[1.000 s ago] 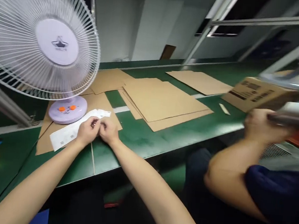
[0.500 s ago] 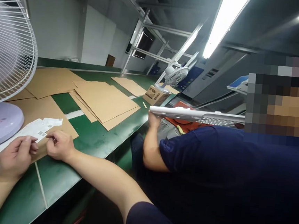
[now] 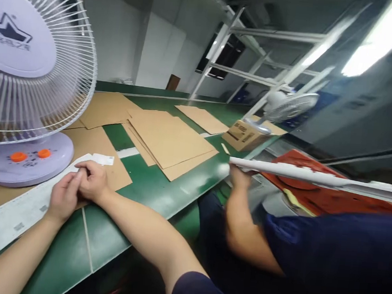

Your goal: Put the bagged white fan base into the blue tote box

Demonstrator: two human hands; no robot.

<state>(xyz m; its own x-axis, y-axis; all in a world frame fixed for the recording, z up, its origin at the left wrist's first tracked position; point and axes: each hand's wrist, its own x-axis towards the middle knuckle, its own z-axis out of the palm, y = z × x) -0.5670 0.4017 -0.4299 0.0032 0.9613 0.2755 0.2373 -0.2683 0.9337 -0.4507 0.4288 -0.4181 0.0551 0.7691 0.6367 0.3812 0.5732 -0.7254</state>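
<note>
L hand (image 3: 62, 195) & R hand (image 3: 92, 181) are pressed together, pinched on label strip (image 3: 22, 209) laid on green bench (image 3: 151, 189) nr fan (image 3: 30, 82).

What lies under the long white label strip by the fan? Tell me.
The long white paper label strip rests on a flat brown cardboard sheet, which lies on the green table. Both hands cover its middle; whatever is beneath them is hidden.

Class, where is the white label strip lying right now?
The white label strip lies lower left in the head view, on brown cardboard before the fan base, under both hands.
</note>
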